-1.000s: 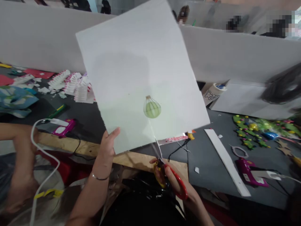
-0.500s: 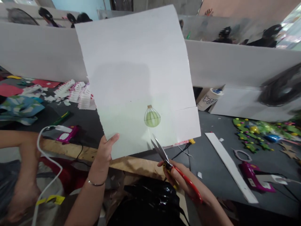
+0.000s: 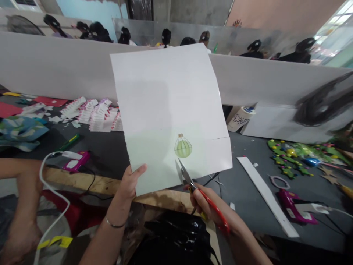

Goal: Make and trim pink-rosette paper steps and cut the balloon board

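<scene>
L hand (image 3: 132, 183) is pinching white paper sheet (image 3: 165, 103) by its lower edge, holding it up over tabletop (image 3: 107, 154), w/ green printed ornament (image 3: 183, 146) near bottom. R hand (image 3: 206, 201) is gripping red-handled scissors (image 3: 194, 189), tips just below ornament. Risk: sheet is bowing, so a wobble could send blades into ornament.

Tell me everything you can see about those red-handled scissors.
The scissors have long, narrow, pointed metal blades and glossy red handles. The right hand grips them, with the tips angled up over the lower part of a white sheet. Whether the blades touch the sheet, I cannot tell.
</scene>
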`<state>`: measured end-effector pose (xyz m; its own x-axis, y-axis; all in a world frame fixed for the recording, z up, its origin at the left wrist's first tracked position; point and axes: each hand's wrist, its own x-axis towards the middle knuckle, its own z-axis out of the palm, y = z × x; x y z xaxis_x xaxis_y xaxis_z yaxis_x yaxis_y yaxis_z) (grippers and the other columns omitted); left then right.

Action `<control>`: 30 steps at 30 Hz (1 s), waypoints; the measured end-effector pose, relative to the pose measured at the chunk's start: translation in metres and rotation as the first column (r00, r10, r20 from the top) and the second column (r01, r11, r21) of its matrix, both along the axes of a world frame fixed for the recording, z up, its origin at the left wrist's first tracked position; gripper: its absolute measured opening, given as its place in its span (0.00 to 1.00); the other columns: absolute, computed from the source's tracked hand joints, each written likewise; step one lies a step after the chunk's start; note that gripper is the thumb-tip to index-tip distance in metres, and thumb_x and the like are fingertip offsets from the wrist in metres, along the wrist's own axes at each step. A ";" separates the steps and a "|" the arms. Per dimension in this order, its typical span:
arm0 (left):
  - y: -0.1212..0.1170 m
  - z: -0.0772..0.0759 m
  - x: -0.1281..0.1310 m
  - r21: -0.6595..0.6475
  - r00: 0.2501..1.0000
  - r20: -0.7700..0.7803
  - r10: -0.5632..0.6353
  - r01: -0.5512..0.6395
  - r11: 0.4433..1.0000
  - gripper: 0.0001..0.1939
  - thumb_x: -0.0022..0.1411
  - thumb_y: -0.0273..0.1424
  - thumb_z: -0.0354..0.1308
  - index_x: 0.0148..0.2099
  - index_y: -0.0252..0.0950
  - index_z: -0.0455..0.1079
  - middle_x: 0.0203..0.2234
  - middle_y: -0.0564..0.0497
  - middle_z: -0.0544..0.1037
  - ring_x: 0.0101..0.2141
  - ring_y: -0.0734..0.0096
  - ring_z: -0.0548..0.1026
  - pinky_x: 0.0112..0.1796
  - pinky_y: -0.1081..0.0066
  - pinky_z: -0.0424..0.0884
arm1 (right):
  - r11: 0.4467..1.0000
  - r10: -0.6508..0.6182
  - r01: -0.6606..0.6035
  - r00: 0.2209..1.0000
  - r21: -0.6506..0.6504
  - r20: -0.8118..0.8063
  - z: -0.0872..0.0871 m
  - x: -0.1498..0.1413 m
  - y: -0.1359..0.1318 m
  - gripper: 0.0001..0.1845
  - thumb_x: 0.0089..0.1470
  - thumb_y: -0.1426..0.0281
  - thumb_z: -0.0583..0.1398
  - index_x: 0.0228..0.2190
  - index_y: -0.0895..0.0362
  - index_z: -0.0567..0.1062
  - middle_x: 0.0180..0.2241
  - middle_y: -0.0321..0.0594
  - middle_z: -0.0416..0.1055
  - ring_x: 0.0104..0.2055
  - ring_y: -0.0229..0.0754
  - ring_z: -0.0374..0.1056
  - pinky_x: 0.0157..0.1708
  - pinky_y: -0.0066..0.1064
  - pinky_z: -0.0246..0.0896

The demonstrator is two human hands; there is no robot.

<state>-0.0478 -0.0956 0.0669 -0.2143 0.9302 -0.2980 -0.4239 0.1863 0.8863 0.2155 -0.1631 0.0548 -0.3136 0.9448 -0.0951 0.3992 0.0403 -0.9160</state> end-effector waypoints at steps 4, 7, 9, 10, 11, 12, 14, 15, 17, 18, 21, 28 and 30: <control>-0.005 -0.003 0.006 -0.020 0.999 0.033 -0.039 0.039 0.999 0.25 0.32 0.36 0.77 0.34 0.32 0.77 0.23 0.50 0.81 0.22 0.68 0.77 0.25 0.72 0.74 | 0.996 -0.084 0.083 0.996 -0.027 -0.026 -0.006 -0.022 0.003 0.24 0.64 0.50 0.47 0.31 0.55 0.68 0.26 0.38 0.69 0.27 0.38 0.66 0.28 0.28 0.60; -0.006 -0.001 0.005 -0.019 0.998 0.040 -0.046 0.047 0.999 0.27 0.31 0.37 0.77 0.36 0.32 0.77 0.23 0.49 0.81 0.23 0.66 0.78 0.25 0.71 0.74 | 0.986 -0.163 0.164 0.986 0.027 -0.038 -0.015 -0.032 0.004 0.22 0.63 0.50 0.50 0.30 0.55 0.67 0.25 0.35 0.66 0.27 0.37 0.63 0.27 0.27 0.57; -0.006 0.001 0.004 -0.018 0.998 0.037 -0.045 0.045 0.999 0.28 0.31 0.38 0.77 0.37 0.32 0.77 0.24 0.48 0.82 0.23 0.64 0.79 0.25 0.71 0.75 | 0.982 -0.164 0.169 0.984 0.082 -0.065 -0.021 -0.034 0.004 0.21 0.62 0.50 0.52 0.30 0.55 0.66 0.24 0.34 0.64 0.26 0.36 0.60 0.26 0.26 0.55; -0.006 0.002 0.004 -0.018 0.999 0.036 -0.039 0.040 0.999 0.28 0.31 0.38 0.77 0.37 0.32 0.77 0.24 0.48 0.82 0.23 0.64 0.79 0.25 0.71 0.74 | 0.980 -0.156 0.165 0.984 0.107 -0.082 -0.023 -0.035 0.005 0.21 0.61 0.51 0.52 0.30 0.55 0.66 0.24 0.33 0.63 0.25 0.36 0.59 0.25 0.26 0.54; -0.006 0.002 0.004 -0.020 0.999 0.035 -0.030 0.031 0.999 0.27 0.31 0.38 0.77 0.36 0.32 0.77 0.24 0.48 0.82 0.23 0.65 0.78 0.25 0.71 0.74 | 0.979 -0.148 0.160 0.984 0.123 -0.097 -0.025 -0.034 0.005 0.21 0.61 0.50 0.52 0.30 0.55 0.66 0.24 0.33 0.62 0.25 0.36 0.58 0.25 0.26 0.53; -0.006 0.003 0.004 -0.023 0.999 0.033 -0.021 0.022 0.999 0.27 0.31 0.38 0.77 0.35 0.32 0.76 0.24 0.49 0.81 0.23 0.65 0.78 0.25 0.72 0.74 | 0.979 -0.144 0.157 0.984 0.128 -0.109 -0.027 -0.034 0.005 0.21 0.61 0.50 0.52 0.30 0.55 0.65 0.24 0.33 0.62 0.25 0.36 0.57 0.25 0.26 0.52; -0.005 0.003 0.004 -0.029 1.000 0.029 -0.008 0.009 1.000 0.26 0.30 0.37 0.77 0.33 0.32 0.76 0.23 0.50 0.81 0.21 0.67 0.77 0.24 0.72 0.73 | 0.979 -0.154 0.169 0.980 0.114 -0.128 -0.030 -0.034 0.005 0.22 0.60 0.49 0.52 0.29 0.55 0.65 0.23 0.32 0.61 0.24 0.35 0.56 0.24 0.27 0.51; -0.005 0.003 0.005 -0.029 1.000 0.025 -0.008 0.008 1.000 0.25 0.30 0.37 0.77 0.32 0.33 0.75 0.22 0.50 0.81 0.21 0.66 0.77 0.24 0.72 0.73 | 0.979 -0.161 0.176 0.977 0.104 -0.140 -0.030 -0.034 0.005 0.23 0.60 0.48 0.51 0.29 0.55 0.64 0.23 0.32 0.61 0.24 0.35 0.55 0.23 0.27 0.50; -0.004 0.004 0.005 -0.025 1.000 0.012 -0.015 0.015 1.000 0.25 0.30 0.37 0.77 0.33 0.33 0.75 0.23 0.50 0.81 0.23 0.64 0.78 0.24 0.71 0.73 | 0.979 -0.163 0.181 0.972 0.095 -0.172 -0.031 -0.035 0.005 0.26 0.59 0.44 0.50 0.28 0.54 0.64 0.22 0.32 0.60 0.23 0.35 0.54 0.23 0.27 0.49; -0.004 0.004 0.005 -0.024 1.000 0.005 -0.023 0.023 0.999 0.25 0.31 0.37 0.77 0.34 0.33 0.75 0.23 0.49 0.81 0.24 0.63 0.79 0.25 0.71 0.73 | 0.980 -0.156 0.176 0.970 0.097 -0.185 -0.031 -0.035 0.005 0.28 0.58 0.42 0.49 0.28 0.54 0.63 0.22 0.32 0.60 0.23 0.35 0.54 0.23 0.27 0.49; -0.003 0.007 0.005 -0.024 0.999 -0.006 -0.040 0.040 0.999 0.26 0.32 0.37 0.76 0.36 0.33 0.75 0.25 0.48 0.82 0.28 0.59 0.80 0.26 0.70 0.74 | 0.981 -0.137 0.160 0.971 0.106 -0.198 -0.029 -0.038 0.004 0.30 0.58 0.40 0.46 0.28 0.54 0.63 0.23 0.33 0.60 0.23 0.35 0.54 0.23 0.28 0.50; -0.001 0.009 0.006 -0.030 0.998 -0.033 -0.061 0.060 0.998 0.24 0.34 0.37 0.75 0.35 0.33 0.75 0.25 0.48 0.82 0.29 0.58 0.80 0.26 0.70 0.73 | 0.967 -0.206 0.220 0.971 0.125 -0.118 -0.028 -0.040 0.004 0.30 0.57 0.40 0.46 0.28 0.54 0.64 0.21 0.33 0.60 0.22 0.36 0.54 0.22 0.29 0.49; -0.001 0.010 0.006 -0.029 0.998 -0.035 -0.060 0.059 0.998 0.24 0.34 0.37 0.75 0.35 0.33 0.75 0.25 0.49 0.82 0.27 0.60 0.80 0.26 0.70 0.73 | 0.962 -0.226 0.235 0.971 0.137 -0.083 -0.027 -0.040 0.004 0.30 0.57 0.41 0.47 0.28 0.54 0.64 0.21 0.33 0.60 0.22 0.36 0.55 0.22 0.29 0.49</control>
<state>-0.0415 -0.0968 0.0764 -0.1694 0.9332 -0.3169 -0.3796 0.2349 0.8948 0.1758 -0.1593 0.0277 -0.0866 0.9944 0.0614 0.3521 0.0882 -0.9318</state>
